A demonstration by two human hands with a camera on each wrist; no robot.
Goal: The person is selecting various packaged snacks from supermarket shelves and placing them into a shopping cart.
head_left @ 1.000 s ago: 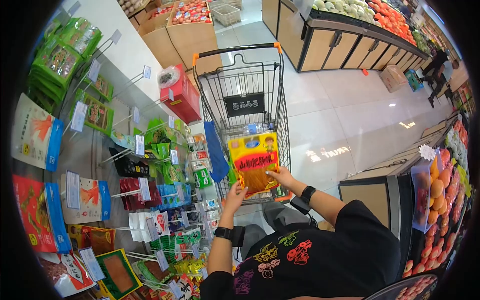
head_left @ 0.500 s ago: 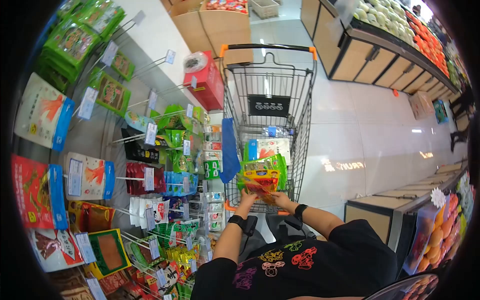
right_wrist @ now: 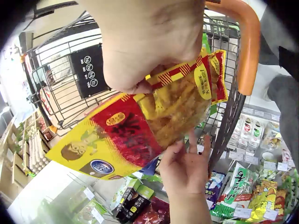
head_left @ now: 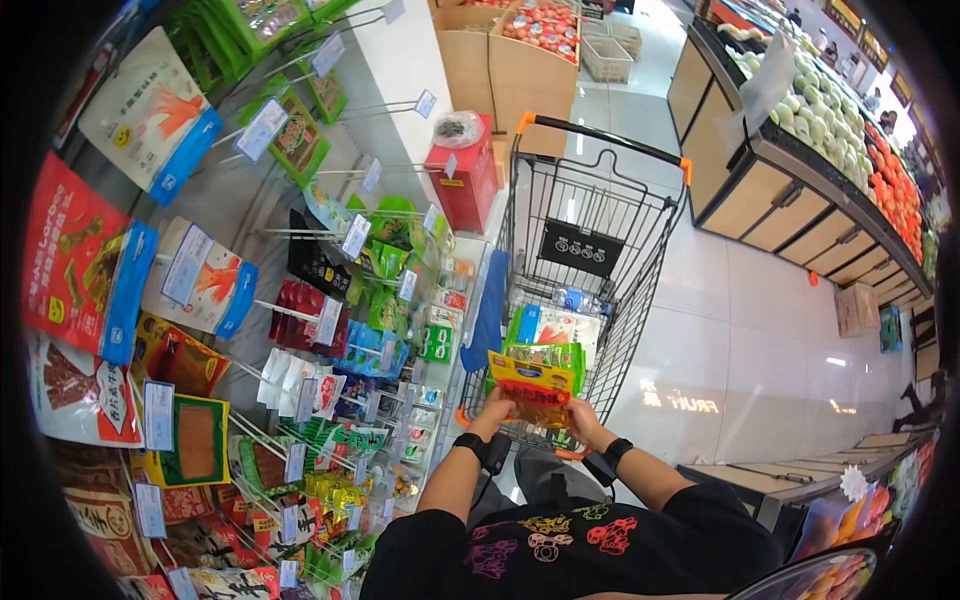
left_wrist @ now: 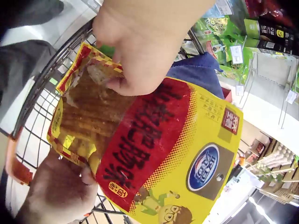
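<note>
Both hands hold a yellow-and-red snack packet (head_left: 540,392) by its two side edges, over the near end of the shopping cart (head_left: 650,260). My left hand (head_left: 497,408) grips one edge, its thumb on the clear window that shows brown strips inside. At the opposite edge, my right hand (head_left: 585,418) pinches the packet near the window. Printed lettering and a cartoon figure face up in the left wrist view. Below and beyond the packet, the cart holds a green packet (head_left: 570,358), a white-and-blue packet (head_left: 565,328) and a clear bottle (head_left: 583,300).
Hanging snack packets fill the shelf on the left, among them a red pouch (head_left: 75,255) and price tags (head_left: 262,128) on hooks. A red box (head_left: 465,185) stands beside the cart. To the right are tiled floor (head_left: 740,330) and a produce stand (head_left: 790,200).
The packet was held up facing me, then was lowered and tilted over the cart; its front shows again now, lower. The view has swung left, so cart and shelf appear further right.
</note>
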